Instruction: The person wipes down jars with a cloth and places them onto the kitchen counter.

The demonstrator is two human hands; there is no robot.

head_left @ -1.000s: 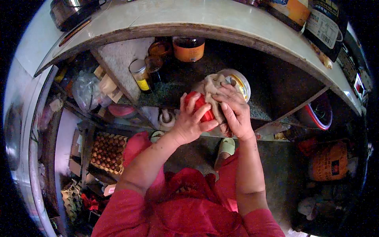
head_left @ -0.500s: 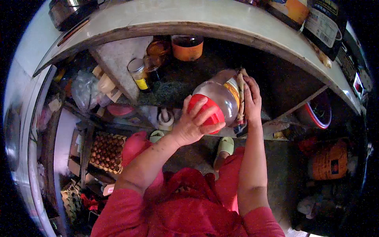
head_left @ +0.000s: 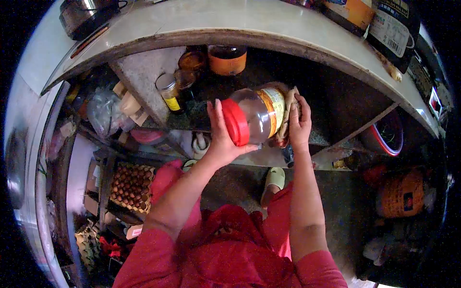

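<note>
A large clear plastic jar (head_left: 254,113) with a red screw lid (head_left: 235,122) and a yellow label lies on its side in the air between my hands, its lid facing left. My left hand (head_left: 224,141) grips the lid end, fingers over the lid and thumb below. On the other end, my right hand (head_left: 301,122) presses a brownish cloth (head_left: 287,115) against the jar's base. Part of the cloth hangs below the jar. The jar looks see-through, with no contents that I can make out.
Behind the jar, a dark shelf under the counter (head_left: 192,26) holds a silver-capped bottle (head_left: 168,91) and an orange-labelled container (head_left: 227,60). Egg trays (head_left: 130,185) stand low at left. A red-blue basin (head_left: 384,137) and an orange bag (head_left: 401,194) are at right.
The jar has turned so its lid points left and more of the yellow label shows. My left hand has moved left and round the lid, its thumb now under the jar.
</note>
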